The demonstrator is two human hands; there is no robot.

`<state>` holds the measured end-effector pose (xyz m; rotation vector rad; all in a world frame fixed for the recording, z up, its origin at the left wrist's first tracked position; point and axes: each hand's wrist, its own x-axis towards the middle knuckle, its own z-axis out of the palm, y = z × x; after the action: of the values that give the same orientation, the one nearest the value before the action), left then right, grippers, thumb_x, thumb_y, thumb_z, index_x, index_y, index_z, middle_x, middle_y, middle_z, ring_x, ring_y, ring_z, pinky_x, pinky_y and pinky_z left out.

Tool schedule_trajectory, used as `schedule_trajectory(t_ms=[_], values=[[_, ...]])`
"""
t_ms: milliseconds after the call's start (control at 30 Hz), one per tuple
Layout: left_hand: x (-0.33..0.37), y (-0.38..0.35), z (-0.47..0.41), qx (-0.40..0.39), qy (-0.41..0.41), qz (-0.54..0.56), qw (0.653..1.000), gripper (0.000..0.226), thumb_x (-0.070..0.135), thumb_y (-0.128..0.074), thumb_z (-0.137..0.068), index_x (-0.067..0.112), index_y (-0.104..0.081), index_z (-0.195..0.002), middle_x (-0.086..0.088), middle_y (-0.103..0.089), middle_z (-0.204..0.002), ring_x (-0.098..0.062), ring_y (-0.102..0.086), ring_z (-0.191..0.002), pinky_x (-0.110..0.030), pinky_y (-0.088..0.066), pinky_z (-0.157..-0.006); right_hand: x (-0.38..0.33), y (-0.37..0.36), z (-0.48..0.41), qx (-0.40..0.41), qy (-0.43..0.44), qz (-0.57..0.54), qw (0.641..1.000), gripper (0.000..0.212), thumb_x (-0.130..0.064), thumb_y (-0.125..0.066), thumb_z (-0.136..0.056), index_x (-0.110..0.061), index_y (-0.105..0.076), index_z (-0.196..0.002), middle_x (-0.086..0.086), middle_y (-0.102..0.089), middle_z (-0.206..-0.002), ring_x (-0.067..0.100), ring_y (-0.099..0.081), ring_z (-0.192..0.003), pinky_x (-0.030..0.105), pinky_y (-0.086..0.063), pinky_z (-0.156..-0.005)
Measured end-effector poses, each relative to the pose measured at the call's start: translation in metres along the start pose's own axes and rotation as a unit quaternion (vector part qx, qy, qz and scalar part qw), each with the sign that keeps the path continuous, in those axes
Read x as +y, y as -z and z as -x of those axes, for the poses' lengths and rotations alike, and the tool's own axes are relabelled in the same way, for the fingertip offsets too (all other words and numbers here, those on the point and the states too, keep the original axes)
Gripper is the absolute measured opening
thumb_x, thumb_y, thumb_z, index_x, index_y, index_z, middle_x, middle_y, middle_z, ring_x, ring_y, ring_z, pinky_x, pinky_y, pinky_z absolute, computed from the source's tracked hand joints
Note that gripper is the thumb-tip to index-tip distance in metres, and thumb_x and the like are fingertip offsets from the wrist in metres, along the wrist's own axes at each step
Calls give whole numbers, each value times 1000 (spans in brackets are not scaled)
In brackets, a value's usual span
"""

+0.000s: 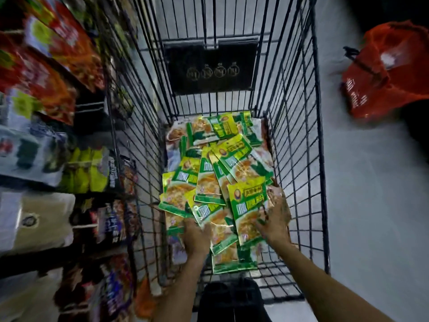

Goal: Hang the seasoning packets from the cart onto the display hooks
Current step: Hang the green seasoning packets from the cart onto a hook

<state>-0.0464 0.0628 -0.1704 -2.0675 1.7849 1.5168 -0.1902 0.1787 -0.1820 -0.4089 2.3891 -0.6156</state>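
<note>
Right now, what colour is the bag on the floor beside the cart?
Red-orange bag, in the head view.

Grocery shop aisle: wire cart [299, 135] w/ packets, stocked shelves [46, 94] on left.

Red plastic bag [385, 73]: on the pale floor [371, 194], upper right. Shelves [41, 126], far across from the bag: blurred red, green and dark packaged goods.
</note>
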Motion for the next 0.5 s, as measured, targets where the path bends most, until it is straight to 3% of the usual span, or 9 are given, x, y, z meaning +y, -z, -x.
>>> schedule_trajectory(t_ms=[67, 133, 233, 333, 400, 500], values=[[2, -4, -2, 16, 28, 37, 999, 35, 9, -73, -80, 1, -44, -99, -29, -57, -102, -38, -58, -93, -42, -45, -74, 5, -5, -8, -24, -33, -7, 999, 80, -13, -81, -73, 6, -36, -136, 24, -45, -136, 35, -46, -122, 32, -34, -105], [5, -6, -2, 20, 70, 62, 995, 41, 13, -78, -76, 0, -48, -102, -23, -59, -108, -32, -58, -95, -37, -45, -75, 5, -8, -12, -45, -84, 23, 995, 86, -28, -82, -72, -3, -33, -139, 19, -40, -140, 33, -40, -129, 44, -39, -107], [6, -11, -7, 1, 116, 105, 988, 51, 10, -79, -75, -9, -55, -115, -21, -61, -114, -34, -59, -104, -41, -50, -83, 3, -6, -13, -43, -129, 77, 988, 101, -47, -82, -66, -6, -30, -142, 14, -39, -144, 30, -36, -134, 42, -41, -105], [3, -8, -9, 3, 112, 135, 984, 19, 5, -78, -73, -1, -65, -86, -16, -67, -90, -24, -61, -78, -29, -46, -65, 1, -5, -8, -44, -128, 115, 984, 87, -58, -80, -62, -8, -50, -126, 11, -50, -135, 27, -48, -124, 38, -49, -94], [1, -3, -11, -2, 112, 165, 980, 16, 5, -76, -76, 7, -62, -84, -15, -67, -93, -25, -61, -79, -30, -46, -68, 0, -4, -5, -44, -143, 96, 984, 72, -55, -81, -61, -8, -57, -110, 11, -62, -117, 26, -59, -107, 39, -54, -85], [0, 6, -9, -21, 128, 216, 968, 19, 7, -69, -84, 6, -59, -100, -14, -65, -104, -26, -59, -86, -35, -47, -75, 1, 2, -2, -57, -190, -134, 971, 49, -27, -83, -69, -6, -60, -107, 14, -68, -108, 28, -64, -96, 45, -54, -87]])
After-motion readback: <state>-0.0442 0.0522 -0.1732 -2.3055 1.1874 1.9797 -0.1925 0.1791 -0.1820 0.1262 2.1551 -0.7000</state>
